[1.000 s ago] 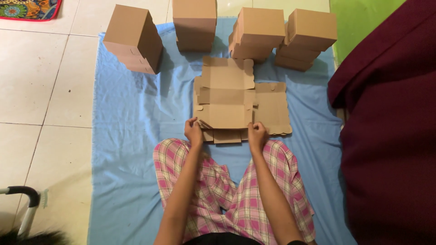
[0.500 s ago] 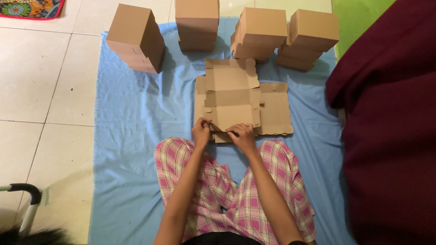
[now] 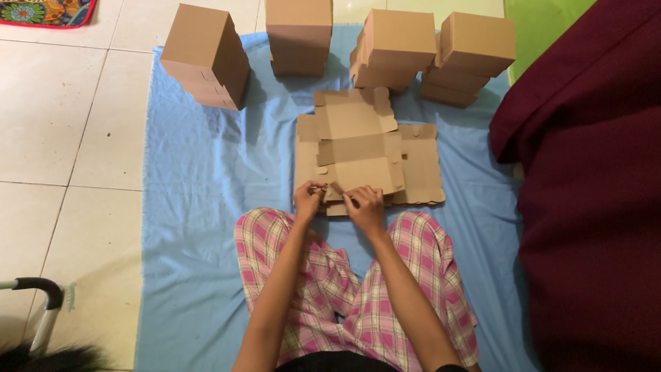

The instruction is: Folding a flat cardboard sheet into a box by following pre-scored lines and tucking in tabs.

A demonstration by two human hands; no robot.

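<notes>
A pale tiled floor [image 3: 62, 131] runs along the left, its grout lines dark. A light blue sheet [image 3: 200, 227] is spread flat over it through the middle. A dark red cloth [image 3: 592, 207] fills the right side, with green fabric [image 3: 544, 27] at the far right and a patterned mat [image 3: 41, 10] at the far left.

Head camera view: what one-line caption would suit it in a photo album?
Seated on a blue sheet, both hands pinch the near edge of a flat cardboard blank; folded boxes stand behind.
</notes>
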